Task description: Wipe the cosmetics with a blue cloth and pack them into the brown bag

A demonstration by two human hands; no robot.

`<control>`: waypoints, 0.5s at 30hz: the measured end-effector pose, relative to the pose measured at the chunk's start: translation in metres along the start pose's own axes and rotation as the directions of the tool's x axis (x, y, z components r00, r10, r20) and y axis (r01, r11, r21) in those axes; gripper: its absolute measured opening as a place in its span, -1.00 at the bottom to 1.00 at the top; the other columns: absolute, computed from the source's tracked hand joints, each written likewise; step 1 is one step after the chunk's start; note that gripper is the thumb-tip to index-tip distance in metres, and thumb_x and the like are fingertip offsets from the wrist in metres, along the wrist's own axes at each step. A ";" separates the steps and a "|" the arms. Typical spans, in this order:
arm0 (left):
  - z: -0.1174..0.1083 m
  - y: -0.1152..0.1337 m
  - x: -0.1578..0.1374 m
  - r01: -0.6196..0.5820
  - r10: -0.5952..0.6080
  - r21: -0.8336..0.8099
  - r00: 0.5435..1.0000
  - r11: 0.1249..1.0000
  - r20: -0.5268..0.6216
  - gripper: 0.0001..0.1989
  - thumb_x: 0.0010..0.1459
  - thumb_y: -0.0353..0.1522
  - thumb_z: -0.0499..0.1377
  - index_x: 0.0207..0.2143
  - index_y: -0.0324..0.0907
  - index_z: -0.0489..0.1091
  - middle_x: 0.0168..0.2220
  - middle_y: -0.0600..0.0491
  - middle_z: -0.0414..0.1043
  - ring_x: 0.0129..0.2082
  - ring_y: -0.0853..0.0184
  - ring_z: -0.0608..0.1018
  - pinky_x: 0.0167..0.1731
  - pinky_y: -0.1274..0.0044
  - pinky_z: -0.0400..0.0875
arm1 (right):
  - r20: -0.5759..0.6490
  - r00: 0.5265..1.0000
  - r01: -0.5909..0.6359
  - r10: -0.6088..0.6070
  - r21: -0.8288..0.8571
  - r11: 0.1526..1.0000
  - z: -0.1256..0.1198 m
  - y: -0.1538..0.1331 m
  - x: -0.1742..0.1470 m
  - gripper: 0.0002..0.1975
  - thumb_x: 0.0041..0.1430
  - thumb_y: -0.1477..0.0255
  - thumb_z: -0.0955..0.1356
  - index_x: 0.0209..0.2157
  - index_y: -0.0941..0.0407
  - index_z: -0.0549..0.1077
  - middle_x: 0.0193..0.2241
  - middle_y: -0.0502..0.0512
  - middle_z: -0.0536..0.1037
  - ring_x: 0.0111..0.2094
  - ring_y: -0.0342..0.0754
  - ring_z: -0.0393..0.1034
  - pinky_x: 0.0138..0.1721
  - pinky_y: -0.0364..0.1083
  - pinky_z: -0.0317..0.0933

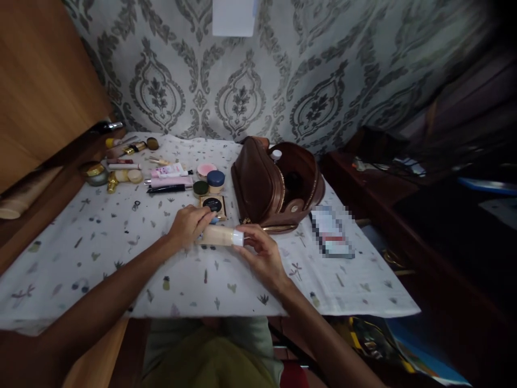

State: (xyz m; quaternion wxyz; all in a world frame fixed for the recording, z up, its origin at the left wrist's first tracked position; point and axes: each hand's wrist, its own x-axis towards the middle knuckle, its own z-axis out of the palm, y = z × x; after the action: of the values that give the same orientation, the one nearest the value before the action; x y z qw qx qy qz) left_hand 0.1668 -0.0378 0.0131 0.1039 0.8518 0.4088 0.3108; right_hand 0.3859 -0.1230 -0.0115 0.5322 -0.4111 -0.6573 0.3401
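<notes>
A beige cosmetic tube point(218, 235) with a white cap lies sideways between my two hands, low over the cloth-covered table point(181, 291). My left hand point(189, 226) is closed round its left end, its fingers partly hiding that end. My right hand point(264, 253) grips the white cap between thumb and fingers. A bit of something blue shows by my left fingertips, too covered to name. Just behind the tube lies a square gold-edged compact point(214, 203) with a dark round centre. A brown makeup bag point(258, 183) stands unzipped behind my right hand, with a white-capped item inside.
Several jars, including a blue-lidded jar point(215, 179) and a pink-lidded jar point(207, 170), stand left of the bag. Farther left lie tubes point(169, 182), brushes point(137, 147) and a gold-lidded jar point(95, 173). A blurred-out phone-like object point(333, 231) lies on the right.
</notes>
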 end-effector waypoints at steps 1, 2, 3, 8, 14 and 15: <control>-0.002 0.000 0.000 0.048 -0.048 -0.037 0.999 0.998 0.007 -0.54 0.37 -0.17 -0.11 -0.55 -0.15 0.26 -0.63 0.12 0.27 -0.57 0.36 0.37 -0.42 0.53 0.23 | 0.027 1.000 0.005 -0.005 0.005 1.000 0.000 -0.001 0.000 -0.69 0.20 0.36 0.45 -0.01 -0.05 0.51 -0.08 0.10 0.48 -0.07 -0.04 0.43 -0.17 -0.11 0.43; -0.003 0.000 0.000 0.092 -0.091 -0.081 0.996 0.993 0.015 -0.53 0.36 -0.16 -0.11 -0.57 -0.15 0.24 -0.65 0.14 0.23 -0.59 0.38 0.34 -0.45 0.54 0.19 | 0.057 0.998 0.009 -0.009 0.007 1.000 0.000 -0.002 0.000 -0.68 0.21 0.36 0.44 0.02 -0.06 0.50 -0.06 0.11 0.48 -0.05 -0.03 0.43 -0.16 -0.10 0.44; -0.004 0.000 0.000 0.129 -0.128 -0.127 0.992 0.983 0.018 -0.52 0.36 -0.15 -0.12 -0.58 -0.15 0.21 -0.65 0.15 0.19 -0.60 0.40 0.31 -0.48 0.56 0.17 | 0.083 0.996 0.014 -0.014 0.007 1.000 0.000 -0.003 0.000 -0.67 0.22 0.36 0.43 0.04 -0.06 0.50 -0.03 0.12 0.47 -0.03 -0.02 0.42 -0.14 -0.09 0.44; -0.006 0.000 0.001 0.228 -0.246 -0.261 0.968 0.938 -0.042 -0.51 0.33 -0.08 -0.14 -0.59 -0.15 0.13 -0.65 0.17 0.12 -0.59 0.42 0.27 -0.51 0.57 0.12 | 0.084 0.996 0.027 -0.030 0.038 0.999 -0.001 -0.009 0.001 -0.68 0.21 0.39 0.44 0.02 -0.10 0.52 -0.05 0.10 0.48 -0.04 -0.05 0.43 -0.16 -0.11 0.45; -0.006 0.004 -0.001 0.232 -0.252 -0.121 0.950 0.965 -0.184 -0.62 0.36 -0.16 -0.11 -0.41 -0.15 0.32 -0.56 0.13 0.33 -0.53 0.37 0.39 -0.44 0.56 0.21 | 0.020 1.000 -0.001 0.000 0.061 0.998 0.003 -0.006 0.001 -0.72 0.19 0.37 0.45 -0.04 -0.06 0.53 -0.12 0.09 0.45 -0.15 -0.07 0.44 -0.24 -0.13 0.44; -0.006 0.006 -0.002 0.221 -0.236 -0.094 0.949 0.971 -0.209 -0.65 0.37 -0.18 -0.10 -0.35 -0.14 0.34 -0.50 0.11 0.40 -0.48 0.36 0.44 -0.40 0.55 0.25 | 0.013 1.000 -0.009 0.008 0.069 0.998 0.003 -0.005 0.001 -0.72 0.19 0.36 0.46 -0.05 -0.06 0.53 -0.13 0.08 0.45 -0.16 -0.08 0.43 -0.24 -0.13 0.43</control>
State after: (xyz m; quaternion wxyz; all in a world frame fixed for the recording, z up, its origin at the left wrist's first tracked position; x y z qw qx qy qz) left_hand 0.1658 -0.0437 0.0197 0.1231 0.7552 0.5026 0.4024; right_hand 0.3817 -0.1241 -0.0078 0.5403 -0.3931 -0.6469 0.3675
